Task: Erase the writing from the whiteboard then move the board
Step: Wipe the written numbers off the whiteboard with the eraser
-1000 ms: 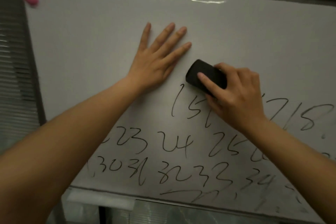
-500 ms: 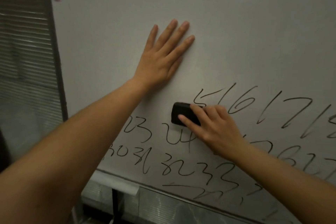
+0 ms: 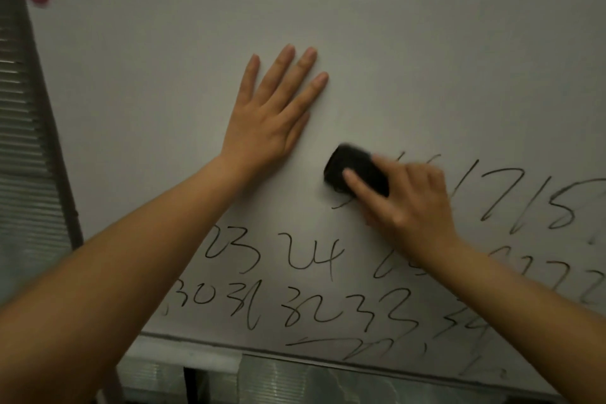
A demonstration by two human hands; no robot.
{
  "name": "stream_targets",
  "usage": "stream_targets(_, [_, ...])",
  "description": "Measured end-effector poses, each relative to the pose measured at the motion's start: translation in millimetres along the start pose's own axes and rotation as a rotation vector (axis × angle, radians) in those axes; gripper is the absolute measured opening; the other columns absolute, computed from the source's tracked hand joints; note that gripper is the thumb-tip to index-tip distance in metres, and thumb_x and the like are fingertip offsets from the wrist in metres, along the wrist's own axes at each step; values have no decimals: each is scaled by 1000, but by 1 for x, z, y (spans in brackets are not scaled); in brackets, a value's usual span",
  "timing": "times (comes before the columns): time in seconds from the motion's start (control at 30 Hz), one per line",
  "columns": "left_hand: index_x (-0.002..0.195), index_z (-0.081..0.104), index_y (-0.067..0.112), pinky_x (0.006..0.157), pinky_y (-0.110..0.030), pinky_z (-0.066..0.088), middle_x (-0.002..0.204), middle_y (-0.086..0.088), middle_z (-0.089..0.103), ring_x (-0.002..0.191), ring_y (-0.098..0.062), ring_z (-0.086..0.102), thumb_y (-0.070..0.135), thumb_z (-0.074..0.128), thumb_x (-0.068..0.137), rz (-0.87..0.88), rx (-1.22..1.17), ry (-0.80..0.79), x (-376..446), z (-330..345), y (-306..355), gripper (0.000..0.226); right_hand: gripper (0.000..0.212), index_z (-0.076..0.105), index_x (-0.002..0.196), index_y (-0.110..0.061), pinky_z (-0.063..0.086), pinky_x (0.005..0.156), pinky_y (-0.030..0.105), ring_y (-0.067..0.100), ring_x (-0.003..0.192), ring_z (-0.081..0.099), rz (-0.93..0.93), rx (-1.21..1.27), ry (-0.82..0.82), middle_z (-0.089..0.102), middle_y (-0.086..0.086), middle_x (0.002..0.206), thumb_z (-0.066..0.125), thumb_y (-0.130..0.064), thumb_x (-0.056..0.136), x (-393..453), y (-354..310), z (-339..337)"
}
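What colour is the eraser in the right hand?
Black eraser, head view.

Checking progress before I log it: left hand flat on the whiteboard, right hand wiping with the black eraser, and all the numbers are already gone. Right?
Not quite. The head view shows the left hand flat on the whiteboard and the right hand wiping with the black eraser, but the numbers are not all gone: rows of handwritten numbers remain across the lower part of the board.
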State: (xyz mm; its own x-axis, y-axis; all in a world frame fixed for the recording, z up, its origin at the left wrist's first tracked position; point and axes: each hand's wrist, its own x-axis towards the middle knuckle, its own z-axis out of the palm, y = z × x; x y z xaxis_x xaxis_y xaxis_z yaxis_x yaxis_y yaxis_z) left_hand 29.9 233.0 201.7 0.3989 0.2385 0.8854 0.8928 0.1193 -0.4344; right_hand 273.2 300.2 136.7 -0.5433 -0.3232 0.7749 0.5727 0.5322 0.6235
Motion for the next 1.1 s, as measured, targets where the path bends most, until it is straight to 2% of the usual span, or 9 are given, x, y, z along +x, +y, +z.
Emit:
stream_targets(0.13, [151, 33, 14, 116, -56, 12, 156, -13, 30, 145, -34, 24, 23, 35, 106, 11, 2, 13, 0, 3, 0, 46, 37, 50, 131, -15, 33, 73, 40, 31, 88, 47, -175, 41, -134, 48, 23, 120, 46, -4, 96, -50, -20, -7])
stream_targets(0.23, [151, 33, 14, 116, -55, 12, 156, -13, 30, 145, -33, 24, 23, 35, 106, 11, 3, 24, 1, 6, 3, 46, 43, 49, 132, -18, 34, 75, 39, 30, 91, 48, -163, 16, -142, 48, 20, 123, 52, -5, 92, -53, -13, -12])
stream_targets(0.37, [151, 34, 14, 115, -57, 13, 156, -13, 30, 144, -34, 25, 23, 36, 106, 16, -8, 47, 1, 4, 3, 46, 48, 52, 131, -20, 30, 71, 37, 29, 85, 44, 1, -102, -59, 49, 18, 122, 67, -11, 86, -19, 14, -17])
stream_targets(0.53, [152, 31, 15, 117, -53, 7, 157, -13, 29, 145, -34, 23, 24, 34, 107, 19, -14, 61, 0, 4, 4, 46, 39, 61, 126, -21, 27, 70, 36, 28, 85, 43, 281, -221, -37, 54, 17, 116, 65, -21, 88, 2, 33, -24])
stream_targets(0.6, [152, 30, 15, 117, -51, 5, 157, -13, 29, 145, -34, 23, 24, 34, 107, 23, -16, 69, -1, 4, 4, 46, 44, 54, 130, -20, 29, 71, 37, 29, 85, 46, 239, -169, -63, 49, 18, 118, 65, -19, 88, -10, 16, -23])
stream_targets(0.7, [152, 32, 14, 116, -55, 10, 156, -13, 30, 144, -35, 24, 23, 36, 106, 21, -21, 77, -1, 4, 2, 46, 50, 45, 134, -17, 32, 74, 40, 31, 90, 47, 30, -69, -187, 45, 24, 124, 62, -9, 87, -44, -18, -24])
stream_targets(0.87, [151, 33, 14, 115, -57, 13, 156, -13, 29, 145, -34, 24, 23, 37, 106, 25, -29, 70, -1, 5, 2, 46, 49, 45, 135, -17, 33, 78, 41, 33, 96, 46, -162, -64, -320, 44, 22, 126, 44, -6, 88, -72, -33, -37])
stream_targets(0.97, [151, 33, 14, 114, -58, 14, 156, -13, 29, 145, -34, 24, 23, 36, 106, 22, -29, 75, 0, 6, 3, 46, 45, 45, 136, -18, 32, 74, 41, 32, 92, 46, -96, -99, -245, 45, 22, 127, 45, -4, 93, -53, -9, -36])
stream_targets(1.1, [153, 30, 15, 116, -55, 8, 158, -12, 26, 146, -33, 20, 24, 34, 107, 22, -41, 65, 0, 8, 3, 47, 50, 53, 132, -19, 28, 70, 38, 30, 85, 42, 115, -217, -153, 49, 21, 122, 68, -10, 85, -9, 33, -36])
